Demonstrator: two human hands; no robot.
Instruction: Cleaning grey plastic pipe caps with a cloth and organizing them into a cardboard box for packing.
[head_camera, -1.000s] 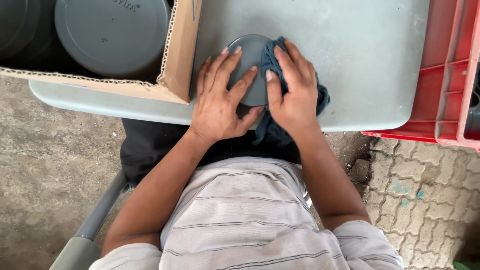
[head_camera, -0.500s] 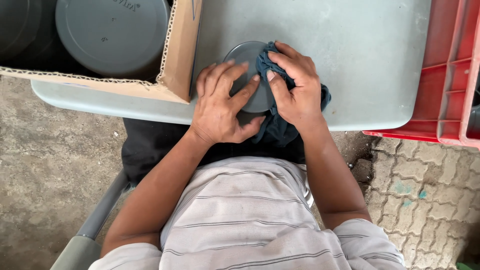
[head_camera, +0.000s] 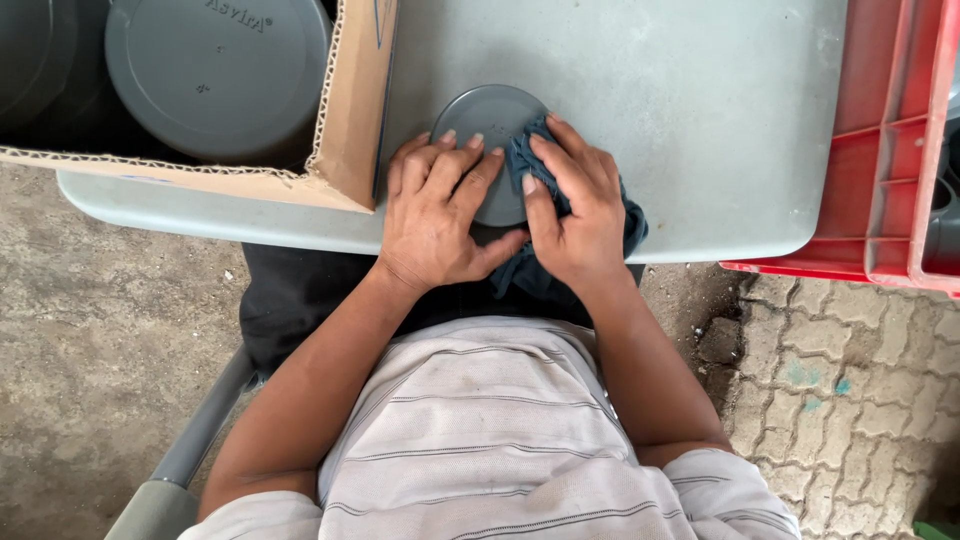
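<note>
The right hand (head_camera: 580, 215) has slid its cloth (head_camera: 525, 160) down the disc (head_camera: 490, 120), grip pressing; left hand (head_camera: 435, 210) flat.

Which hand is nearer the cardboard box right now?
Left. The left hand rests on the grey disc just beside the cardboard box; the right hand presses the blue cloth farther away.

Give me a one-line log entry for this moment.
left hand flat on grey round lid | right hand pressing blue cloth onto lid | lid on grey table | cardboard box left, red crate right
</note>
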